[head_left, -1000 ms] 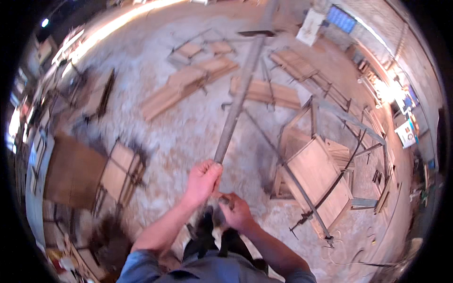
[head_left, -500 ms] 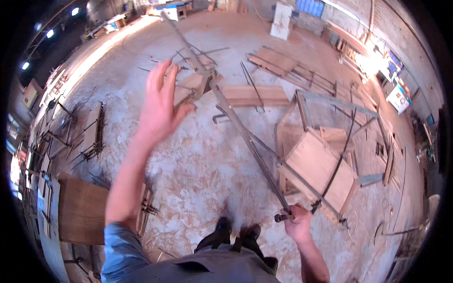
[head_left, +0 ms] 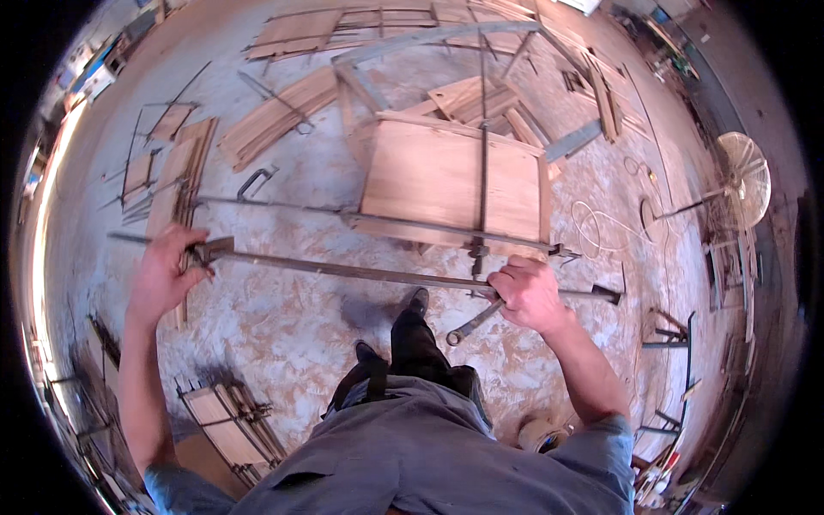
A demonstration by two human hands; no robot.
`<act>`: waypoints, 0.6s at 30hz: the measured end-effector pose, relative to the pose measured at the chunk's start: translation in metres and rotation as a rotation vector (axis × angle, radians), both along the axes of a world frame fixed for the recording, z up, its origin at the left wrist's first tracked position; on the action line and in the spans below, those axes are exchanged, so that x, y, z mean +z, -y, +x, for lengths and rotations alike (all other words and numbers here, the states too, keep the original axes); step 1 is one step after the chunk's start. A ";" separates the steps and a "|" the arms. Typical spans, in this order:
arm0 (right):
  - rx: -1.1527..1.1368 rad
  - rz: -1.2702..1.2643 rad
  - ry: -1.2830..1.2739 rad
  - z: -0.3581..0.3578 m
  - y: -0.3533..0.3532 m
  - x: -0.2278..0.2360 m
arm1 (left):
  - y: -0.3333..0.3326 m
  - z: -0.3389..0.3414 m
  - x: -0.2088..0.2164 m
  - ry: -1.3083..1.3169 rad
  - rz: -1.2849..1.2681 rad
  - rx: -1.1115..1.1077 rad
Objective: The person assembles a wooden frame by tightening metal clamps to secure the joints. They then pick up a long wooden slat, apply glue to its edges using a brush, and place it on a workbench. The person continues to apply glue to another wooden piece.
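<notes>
Presently, the long bar clamp (head_left: 360,269) lies crosswise from the left fingers to the right ones, its far end reaching past the latter; the left hand (head_left: 163,275) has fingers and thumb pinched about the sliding head (head_left: 213,250); the right hand (head_left: 528,292) is wrapped round the bar, a ring-ended metal handle (head_left: 476,323) projecting from beneath its fingers, whether joined to the clamp cannot be told; just ahead of the right fingers, a wooden panel (head_left: 429,178) carries crossing bars; ahead of the left fingers, boards (head_left: 182,167) lie on the floor (head_left: 283,343); well right of the right fingers stands a fan (head_left: 742,180)
</notes>
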State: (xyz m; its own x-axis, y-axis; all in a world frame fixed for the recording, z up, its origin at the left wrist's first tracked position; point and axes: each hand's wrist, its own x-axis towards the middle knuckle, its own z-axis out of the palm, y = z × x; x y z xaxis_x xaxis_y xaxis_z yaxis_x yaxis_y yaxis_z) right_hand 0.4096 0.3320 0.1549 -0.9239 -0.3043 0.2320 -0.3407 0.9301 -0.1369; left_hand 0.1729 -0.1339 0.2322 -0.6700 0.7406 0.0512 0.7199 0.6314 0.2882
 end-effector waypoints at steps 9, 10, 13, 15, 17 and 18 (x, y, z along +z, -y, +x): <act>0.078 -0.075 0.004 -0.072 -0.121 -0.025 | -0.145 -0.033 -0.027 0.067 0.062 -0.208; 0.076 -0.074 0.010 -0.083 -0.131 -0.029 | -0.157 -0.042 -0.032 0.113 0.045 -0.185; 0.055 -0.071 0.008 -0.112 -0.159 -0.047 | -0.207 -0.060 -0.038 0.192 0.051 -0.097; 0.036 -0.080 -0.017 -0.136 -0.170 -0.060 | -0.226 -0.084 -0.053 0.169 -0.017 -0.134; 0.013 -0.105 -0.049 -0.162 -0.177 -0.071 | -0.232 -0.109 -0.066 0.235 -0.055 -0.128; -0.017 -0.096 -0.006 -0.176 -0.181 -0.079 | -0.234 -0.120 -0.075 0.221 -0.056 -0.131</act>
State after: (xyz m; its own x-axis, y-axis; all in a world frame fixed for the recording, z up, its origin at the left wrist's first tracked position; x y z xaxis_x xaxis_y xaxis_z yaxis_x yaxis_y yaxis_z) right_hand 0.2339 0.5132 0.0763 -0.9272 -0.2645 0.2651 -0.3260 0.9185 -0.2239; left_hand 0.0526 0.1002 0.1573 -0.5582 0.8196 -0.1291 0.7204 0.5559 0.4148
